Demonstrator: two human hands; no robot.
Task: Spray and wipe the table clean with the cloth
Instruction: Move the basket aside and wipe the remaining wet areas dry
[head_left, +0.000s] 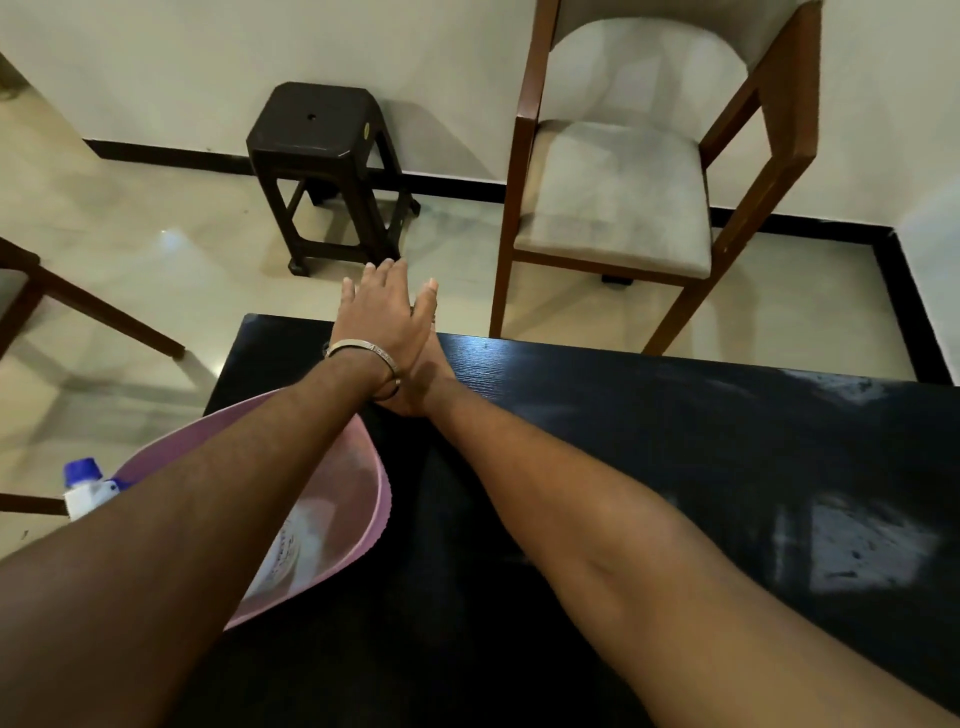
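Both arms reach forward over the black table (597, 441), the palms pressed flat together near its far edge. The left hand (382, 317), with a metal bangle (363, 353) at the wrist, lies on top with straight fingers and holds nothing. The right hand (423, 364) is mostly hidden beneath it, its fingers also seeming straight. No cloth can be made out. A pink basin (358, 499) sits on the table just under the left forearm, well behind the hands. A spray bottle (85, 488) with a blue cap shows at the basin's left edge. Pale smears mark the table's right side.
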